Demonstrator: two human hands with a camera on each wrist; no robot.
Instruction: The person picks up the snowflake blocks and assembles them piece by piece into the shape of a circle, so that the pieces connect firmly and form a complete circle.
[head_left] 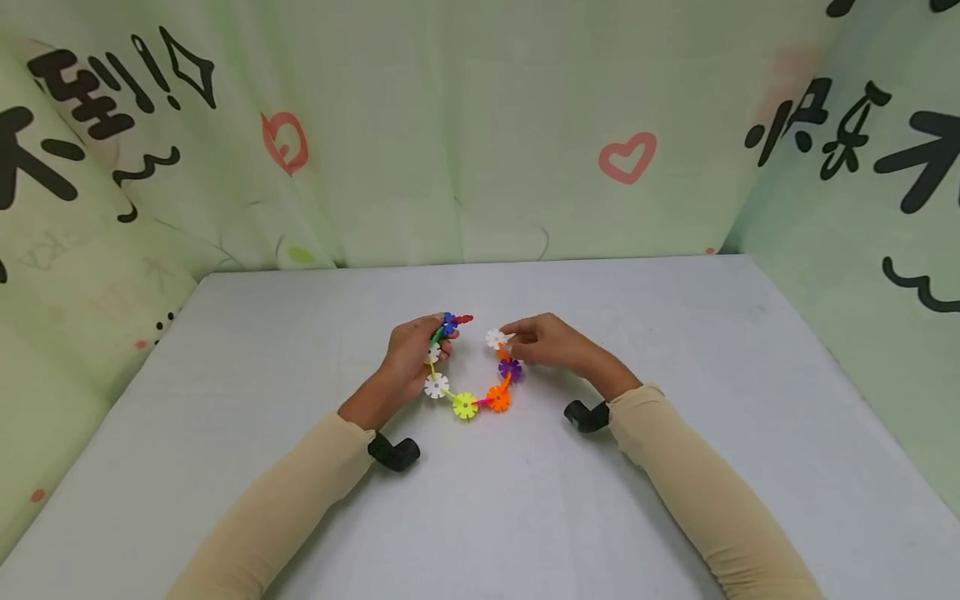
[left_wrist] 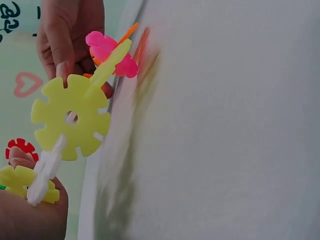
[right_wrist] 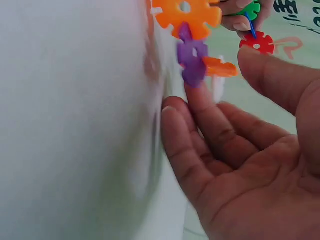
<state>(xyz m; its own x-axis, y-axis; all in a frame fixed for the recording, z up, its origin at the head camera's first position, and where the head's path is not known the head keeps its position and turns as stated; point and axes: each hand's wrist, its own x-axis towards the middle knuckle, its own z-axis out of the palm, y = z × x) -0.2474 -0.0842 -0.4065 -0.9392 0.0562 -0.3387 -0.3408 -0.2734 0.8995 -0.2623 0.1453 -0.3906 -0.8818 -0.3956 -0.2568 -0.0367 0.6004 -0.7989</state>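
A curved chain of colourful interlocking snowflake discs hangs between my hands in the head view. My left hand [head_left: 411,354] grips the chain's left end, near a blue disc [head_left: 449,323], with a red disc [head_left: 463,319] at its tip. My right hand [head_left: 551,342] has thumb and fingers around the other end, at a white disc [head_left: 495,338] and an orange disc [right_wrist: 220,67]. Below these come a purple disc [right_wrist: 192,60] and a larger-looking orange disc [right_wrist: 187,17]. A yellow disc [left_wrist: 70,117] sits at the bottom of the curve, beside a pink disc [left_wrist: 112,52].
The chain is held above a table with a white cloth [head_left: 480,517]. Pale green curtains [head_left: 465,125] with printed hearts and black characters stand behind and at both sides. A black device [head_left: 394,452] is at the left wrist, and another black device [head_left: 587,416] at the right.
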